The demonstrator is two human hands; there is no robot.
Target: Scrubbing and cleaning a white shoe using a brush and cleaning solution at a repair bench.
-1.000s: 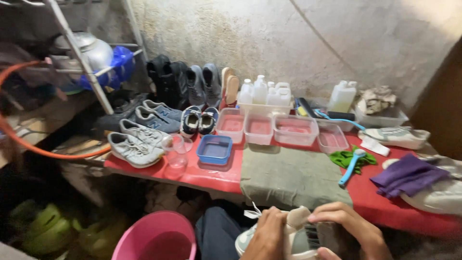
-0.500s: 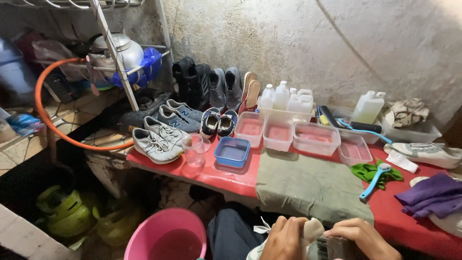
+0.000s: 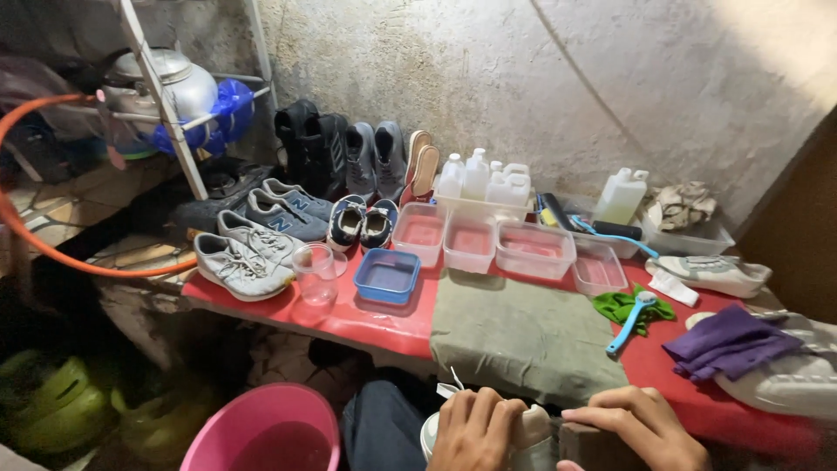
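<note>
White shoe (image 3: 532,432) gripped by left hand (image 3: 475,432) – fingers clamped on it, just below the olive cloth (image 3: 523,336) on the red tabletop (image 3: 384,318), right hand (image 3: 641,427) fingers curled over a dark block (image 3: 593,449) – beside the shoe.

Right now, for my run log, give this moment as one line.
left hand: grips white shoe | right hand: on dark block | bench: grey cloth, clear tubs

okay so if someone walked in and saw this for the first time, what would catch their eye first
Most likely the red table covered with shoes, with grey and white sneakers crowded at its left end and clear plastic tubs lined along the back. At the bottom edge, the left hand and right hand grip a white shoe, with a pink bucket on the floor just left of them.
</note>
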